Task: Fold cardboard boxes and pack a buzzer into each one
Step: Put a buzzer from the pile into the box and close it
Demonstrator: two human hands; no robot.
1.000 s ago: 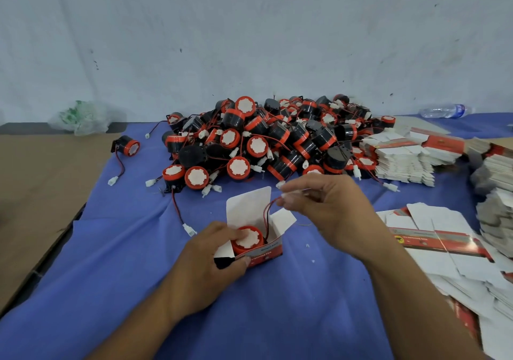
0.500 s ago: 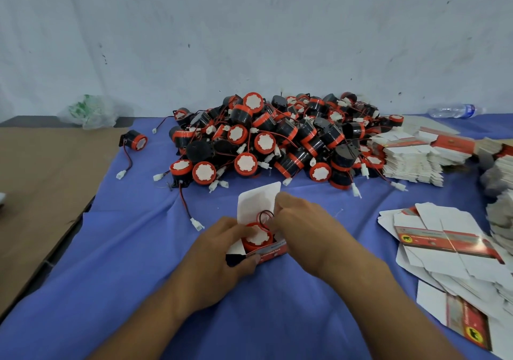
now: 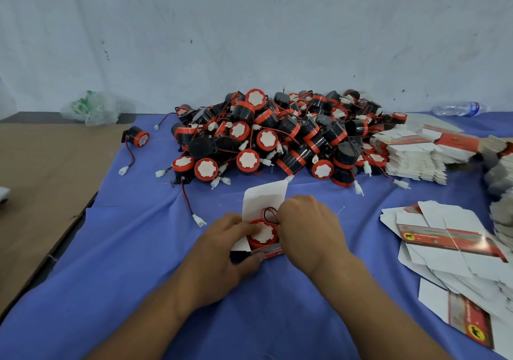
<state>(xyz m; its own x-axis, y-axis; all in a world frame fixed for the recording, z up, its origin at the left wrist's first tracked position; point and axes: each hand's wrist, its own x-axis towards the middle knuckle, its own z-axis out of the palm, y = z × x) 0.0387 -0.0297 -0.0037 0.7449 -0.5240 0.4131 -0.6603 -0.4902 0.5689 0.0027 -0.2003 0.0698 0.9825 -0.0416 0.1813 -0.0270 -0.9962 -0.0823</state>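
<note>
A small red-and-white cardboard box (image 3: 263, 196) stands open on the blue cloth, its white lid flap raised. A black buzzer with an orange rim and white face (image 3: 262, 234) sits inside it. My left hand (image 3: 222, 251) grips the box from the left, thumb on its front wall. My right hand (image 3: 308, 229) pinches the buzzer's looped red and black wire (image 3: 268, 213) just above the buzzer, fingers curled over the box's right side. A big pile of buzzers (image 3: 277, 137) lies behind.
Flat box blanks (image 3: 449, 240) are spread at the right, with stacked blanks (image 3: 413, 157) further back. A lone buzzer (image 3: 137, 137) lies at the left, a plastic bag (image 3: 91, 107) and a water bottle (image 3: 458, 108) by the wall. Brown cardboard (image 3: 41, 171) covers the left.
My right hand came down from above the box, bringing the wire into a loop over the buzzer. The left hand kept its grip on the box.
</note>
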